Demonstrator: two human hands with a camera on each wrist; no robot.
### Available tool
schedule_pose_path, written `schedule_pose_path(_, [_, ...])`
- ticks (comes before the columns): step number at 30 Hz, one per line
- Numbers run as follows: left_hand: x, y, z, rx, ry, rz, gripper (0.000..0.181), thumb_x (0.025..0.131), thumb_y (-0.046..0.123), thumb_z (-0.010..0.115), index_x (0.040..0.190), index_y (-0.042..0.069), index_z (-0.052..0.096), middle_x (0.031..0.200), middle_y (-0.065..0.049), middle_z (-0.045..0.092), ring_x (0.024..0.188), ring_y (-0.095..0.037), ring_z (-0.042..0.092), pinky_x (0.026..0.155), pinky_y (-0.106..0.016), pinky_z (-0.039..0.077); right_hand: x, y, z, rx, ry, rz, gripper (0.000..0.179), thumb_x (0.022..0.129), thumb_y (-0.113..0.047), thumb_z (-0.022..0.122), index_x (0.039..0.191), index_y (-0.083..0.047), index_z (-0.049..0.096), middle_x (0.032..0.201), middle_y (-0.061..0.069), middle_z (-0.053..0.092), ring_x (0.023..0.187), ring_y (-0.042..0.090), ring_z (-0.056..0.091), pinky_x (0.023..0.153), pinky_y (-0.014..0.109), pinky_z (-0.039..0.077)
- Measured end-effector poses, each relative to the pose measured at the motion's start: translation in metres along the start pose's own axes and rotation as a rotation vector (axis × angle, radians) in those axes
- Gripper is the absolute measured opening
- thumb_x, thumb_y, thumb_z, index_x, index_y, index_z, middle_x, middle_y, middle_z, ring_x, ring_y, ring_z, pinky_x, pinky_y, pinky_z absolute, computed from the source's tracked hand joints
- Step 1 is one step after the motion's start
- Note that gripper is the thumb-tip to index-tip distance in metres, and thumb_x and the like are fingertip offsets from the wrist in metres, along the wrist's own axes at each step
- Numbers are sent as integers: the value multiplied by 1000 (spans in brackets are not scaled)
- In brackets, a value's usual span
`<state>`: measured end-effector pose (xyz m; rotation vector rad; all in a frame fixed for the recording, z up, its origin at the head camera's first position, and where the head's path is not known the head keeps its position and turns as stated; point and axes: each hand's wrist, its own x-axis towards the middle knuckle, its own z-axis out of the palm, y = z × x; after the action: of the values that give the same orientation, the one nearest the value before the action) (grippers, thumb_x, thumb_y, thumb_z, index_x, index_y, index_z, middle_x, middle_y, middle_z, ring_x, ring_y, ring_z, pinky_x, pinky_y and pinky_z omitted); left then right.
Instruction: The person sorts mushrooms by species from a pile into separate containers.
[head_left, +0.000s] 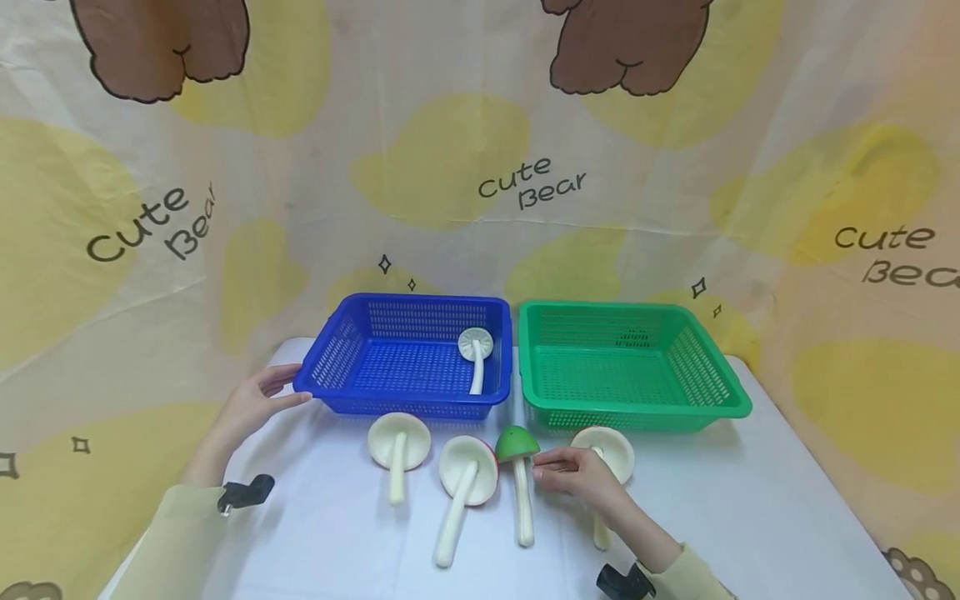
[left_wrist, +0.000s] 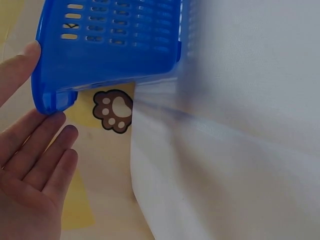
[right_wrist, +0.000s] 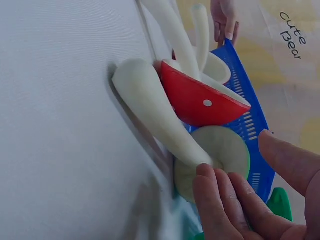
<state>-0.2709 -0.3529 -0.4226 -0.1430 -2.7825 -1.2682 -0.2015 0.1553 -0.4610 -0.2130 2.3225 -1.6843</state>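
Green mushroom: likely light and stiff, best taken by the stem

It lies on the white table in front of the baskets, cap away from the person, stem toward them. Its smooth surface suggests foam or plastic: light, firm, a little slippery, and unlikely to break, though the joint under the cap may be the weak spot. The upper stem looks the best place to pinch, close to the heavier-looking cap, so that it should not swing; the far end would probably let the cap droop.

The right hand is just there, fingers nearly straight and thumb spread wide. Its fingertips overlap the stem's top in the wrist view; whether they touch, I cannot tell.

Left of the cap, touching or nearly so, lies a red mushroom; another is farther left, and a third sits partly behind the right hand.

Beyond stand the green basket and the blue basket, which contains a pale mushroom. The left hand lightly pinches the blue rim's near corner between thumb and fingertips.
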Motion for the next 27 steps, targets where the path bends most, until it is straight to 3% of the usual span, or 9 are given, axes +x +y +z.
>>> schedule_pose_path(7, [0, 0, -1, 8, 0, 0, 74, 85, 43, 69, 141, 3, 42, 141, -23, 46, 130, -47, 39, 107, -59, 34, 1, 9, 7, -46, -17, -13, 39, 82, -19, 73, 110, 7, 65, 94, 15, 72, 83, 15, 68, 72, 26, 59])
schedule_pose_path(15, [0, 1, -1, 1, -10, -6, 74, 85, 43, 68, 142, 4, 41, 142, -22, 46, 131, -46, 39, 108, -58, 34, 5, 17, 19, 5, -46, 61, 42, 79, -19, 77, 110, 7, 63, 90, 10, 72, 80, 12, 67, 73, 29, 60])
schedule_pose_path(27, [1, 2, 0, -6, -5, 8, 72, 85, 41, 69, 140, 2, 44, 140, -23, 47, 130, -46, 40, 108, -57, 34, 12, 19, 27, 21, -28, 71, 36, 78, -10, 76, 104, 11, 63, 83, 11, 72, 74, 14, 68, 70, 30, 60])
